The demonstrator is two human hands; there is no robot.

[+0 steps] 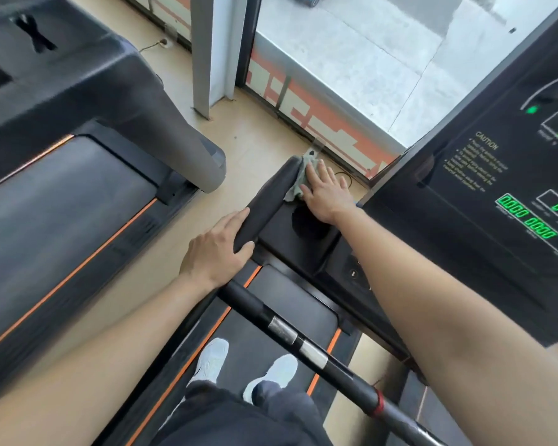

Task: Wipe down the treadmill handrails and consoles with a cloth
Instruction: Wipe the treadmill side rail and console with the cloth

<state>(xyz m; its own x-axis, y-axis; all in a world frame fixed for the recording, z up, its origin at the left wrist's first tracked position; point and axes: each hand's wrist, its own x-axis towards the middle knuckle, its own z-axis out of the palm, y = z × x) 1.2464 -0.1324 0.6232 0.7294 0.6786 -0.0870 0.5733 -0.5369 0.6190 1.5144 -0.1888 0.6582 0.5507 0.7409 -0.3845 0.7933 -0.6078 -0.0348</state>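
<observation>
Pressing: cloth is held flat by the straight-fingered right hand against the handrail far end | handrail near end is gripped by the left hand, curled round it

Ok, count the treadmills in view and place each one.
2. The left treadmill lies across a strip of floor; the near treadmill is underfoot, its handrail held by the left hand, a cloth under the right hand. Others may be out of frame.
</observation>
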